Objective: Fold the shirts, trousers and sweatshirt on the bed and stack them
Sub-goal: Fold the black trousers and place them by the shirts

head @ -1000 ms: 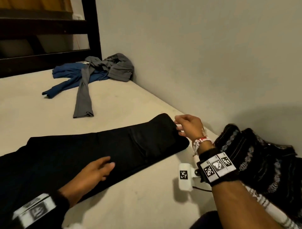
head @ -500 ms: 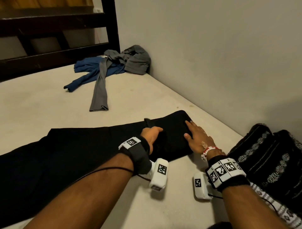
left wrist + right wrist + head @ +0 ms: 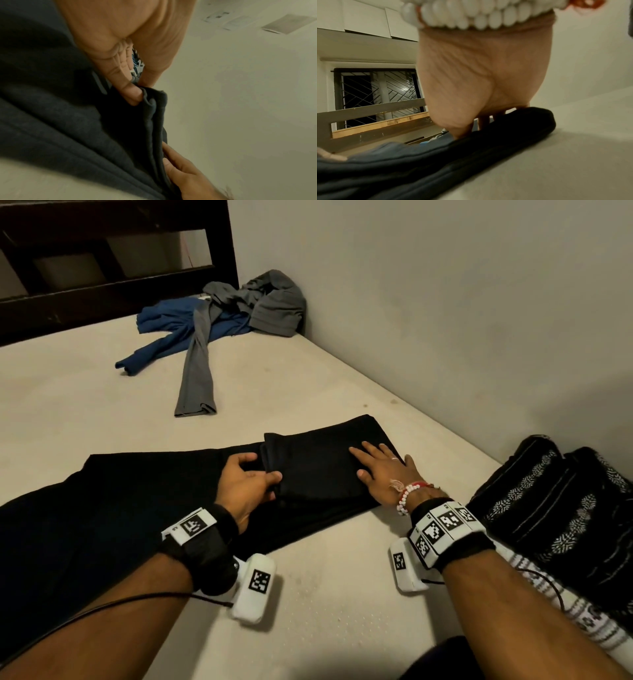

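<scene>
Black trousers [image 3: 318, 470], partly folded: left hand [image 3: 245, 477] pinches the folded edge to align it; right hand [image 3: 383, 470] lies flat, fingers straight, anchoring the layers.

From my left wrist camera I see my left hand [image 3: 123, 44] from below, thumb [image 3: 132, 93] and fingers pinching the folded edge of the black trousers [image 3: 68, 128]. The dark cloth fills the left side of the picture in soft ridges and bunches into a thick lip at the pinch. At the bottom, the fingers of my right hand [image 3: 185, 174] lie against the same cloth edge. The pale bed [image 3: 25, 184] shows at lower left.
</scene>
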